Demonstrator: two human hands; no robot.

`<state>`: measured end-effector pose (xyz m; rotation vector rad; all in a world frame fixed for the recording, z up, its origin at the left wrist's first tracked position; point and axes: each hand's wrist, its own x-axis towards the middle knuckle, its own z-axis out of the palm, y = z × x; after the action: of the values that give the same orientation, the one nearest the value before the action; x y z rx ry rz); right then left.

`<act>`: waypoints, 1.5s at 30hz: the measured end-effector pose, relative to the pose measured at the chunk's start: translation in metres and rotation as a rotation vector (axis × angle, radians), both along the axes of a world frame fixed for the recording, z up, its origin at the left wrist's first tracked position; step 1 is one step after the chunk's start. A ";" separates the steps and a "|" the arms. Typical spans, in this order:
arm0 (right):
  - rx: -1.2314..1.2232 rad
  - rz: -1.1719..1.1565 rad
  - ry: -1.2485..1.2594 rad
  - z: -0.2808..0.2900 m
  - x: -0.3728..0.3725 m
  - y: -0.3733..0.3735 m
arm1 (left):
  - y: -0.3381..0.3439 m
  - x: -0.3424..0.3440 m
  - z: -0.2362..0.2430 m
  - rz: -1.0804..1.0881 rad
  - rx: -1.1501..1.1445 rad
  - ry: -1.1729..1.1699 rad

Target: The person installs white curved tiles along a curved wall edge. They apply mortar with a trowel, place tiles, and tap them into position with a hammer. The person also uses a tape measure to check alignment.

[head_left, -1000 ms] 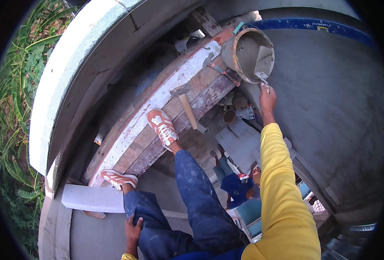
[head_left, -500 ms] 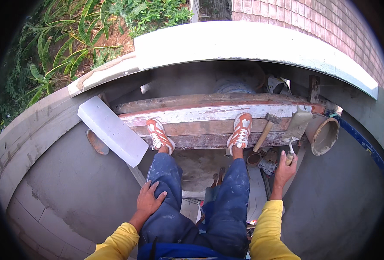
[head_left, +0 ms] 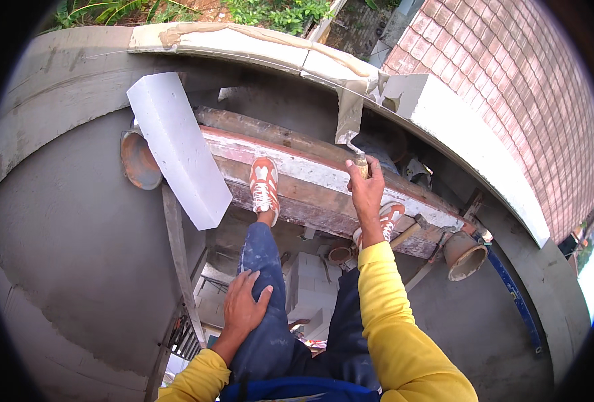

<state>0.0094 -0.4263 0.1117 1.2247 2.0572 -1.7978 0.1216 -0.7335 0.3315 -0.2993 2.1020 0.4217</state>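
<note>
My right hand [head_left: 367, 191] grips the wooden handle of a trowel [head_left: 351, 117], reaching forward over the planks. The trowel's flat grey blade meets the top edge of the curved wall [head_left: 243, 41], beside the end of a white block [head_left: 474, 144] lying on the wall. Some grey mortar [head_left: 372, 86] shows around the blade tip. My left hand [head_left: 245, 305] rests on my left thigh, fingers spread, holding nothing. A loose white block [head_left: 179, 151] leans at a slant across the left end of the planks.
My shoes stand on wooden planks [head_left: 297, 191] above a drop. A hammer [head_left: 407, 232] lies by my right shoe. A mortar-stained bucket [head_left: 469, 258] and a blue spirit level [head_left: 515, 295] are at right; another bucket [head_left: 141, 161] is at left. Tiled roof [head_left: 498, 74] lies beyond.
My right hand has brought the trowel from beside the bucket at right up to the wall's top edge. The view has turned right. My left hand stays on my thigh.
</note>
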 end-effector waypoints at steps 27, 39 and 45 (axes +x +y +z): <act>0.204 0.108 -0.047 0.023 0.073 0.030 | -0.011 0.025 -0.010 0.086 0.063 0.095; 0.259 0.048 -0.067 0.065 0.020 -0.010 | -0.012 0.027 -0.010 0.151 0.055 0.086; 0.126 0.032 -0.050 0.035 -0.019 -0.005 | -0.014 0.027 -0.013 0.156 0.082 0.102</act>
<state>-0.0096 -0.4308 0.1465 1.2469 2.1783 -1.6297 0.1486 -0.7480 0.3181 -0.4024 2.1617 0.6256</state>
